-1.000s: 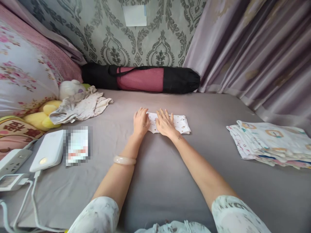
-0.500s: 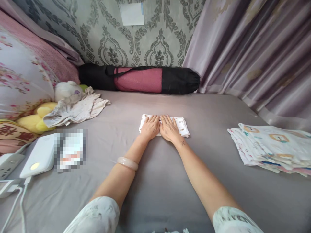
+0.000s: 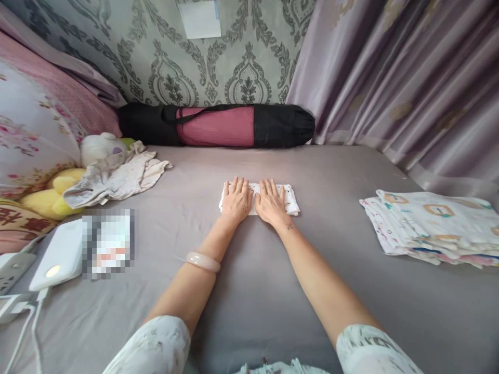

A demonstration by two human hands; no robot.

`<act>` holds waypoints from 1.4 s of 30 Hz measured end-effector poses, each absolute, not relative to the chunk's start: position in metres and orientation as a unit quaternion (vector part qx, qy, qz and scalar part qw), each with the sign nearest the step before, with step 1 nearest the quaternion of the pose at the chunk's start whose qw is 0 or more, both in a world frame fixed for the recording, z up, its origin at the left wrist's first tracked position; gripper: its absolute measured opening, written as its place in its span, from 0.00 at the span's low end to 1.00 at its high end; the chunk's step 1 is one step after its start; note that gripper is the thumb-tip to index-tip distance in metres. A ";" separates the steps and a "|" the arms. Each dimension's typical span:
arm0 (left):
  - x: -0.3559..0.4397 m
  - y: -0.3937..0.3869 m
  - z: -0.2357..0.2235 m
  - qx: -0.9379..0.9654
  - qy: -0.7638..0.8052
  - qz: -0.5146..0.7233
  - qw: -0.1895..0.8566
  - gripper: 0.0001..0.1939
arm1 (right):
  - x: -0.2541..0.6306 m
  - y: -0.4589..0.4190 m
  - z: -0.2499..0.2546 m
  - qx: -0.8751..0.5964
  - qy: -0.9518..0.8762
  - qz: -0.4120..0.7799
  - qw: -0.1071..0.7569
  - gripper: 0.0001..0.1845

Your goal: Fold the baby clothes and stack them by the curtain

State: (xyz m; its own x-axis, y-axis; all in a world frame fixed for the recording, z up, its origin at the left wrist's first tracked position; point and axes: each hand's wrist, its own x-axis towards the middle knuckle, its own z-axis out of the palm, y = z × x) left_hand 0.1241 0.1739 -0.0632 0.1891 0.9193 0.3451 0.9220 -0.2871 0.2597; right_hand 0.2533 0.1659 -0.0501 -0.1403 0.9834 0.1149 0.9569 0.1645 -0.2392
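Observation:
A folded white cloth [image 3: 290, 199] with small dark prints lies on the grey bed sheet [image 3: 265, 291], in front of me. My left hand [image 3: 237, 199] rests flat on its left half, fingers stretched forward. Beside it, my right hand [image 3: 270, 200] presses flat on the middle and right part, with the fingers slightly spread. Between the two thumbs a narrow strip of the cloth shows. Much of its top is hidden under my palms.
On the right lies a stack of folded printed cloths [image 3: 436, 223]. A black and pink rolled bag [image 3: 216, 126] runs along the wall. To the left are a crumpled garment [image 3: 120, 174], a yellow plush toy [image 3: 50, 200], a white power bank [image 3: 58, 254] and cables [image 3: 33, 327].
Both hands have slid slightly forward on the cloth and a little apart, with the fingers now reaching its far edge. The view has shifted slightly.

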 end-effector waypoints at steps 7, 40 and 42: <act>0.121 0.180 -0.073 -0.770 -0.610 -0.182 -0.041 0.26 | 0.255 0.167 -0.051 -0.652 -0.748 0.072 0.100 0.31; 0.108 0.169 -0.058 -0.716 -0.695 -0.070 -0.021 0.33 | 0.280 0.172 -0.050 -0.753 -0.649 0.073 0.072 0.34; 0.108 0.171 -0.059 -0.714 -0.697 -0.070 -0.023 0.33 | 0.280 0.172 -0.051 -0.753 -0.650 0.076 0.071 0.35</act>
State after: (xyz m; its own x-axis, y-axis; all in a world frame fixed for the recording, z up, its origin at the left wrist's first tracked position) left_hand 0.1080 0.1707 -0.0593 0.0199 0.9975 0.0682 0.9912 -0.0286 0.1294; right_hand 0.2799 0.1722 -0.0509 0.1448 0.9892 -0.0223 0.9677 -0.1462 -0.2053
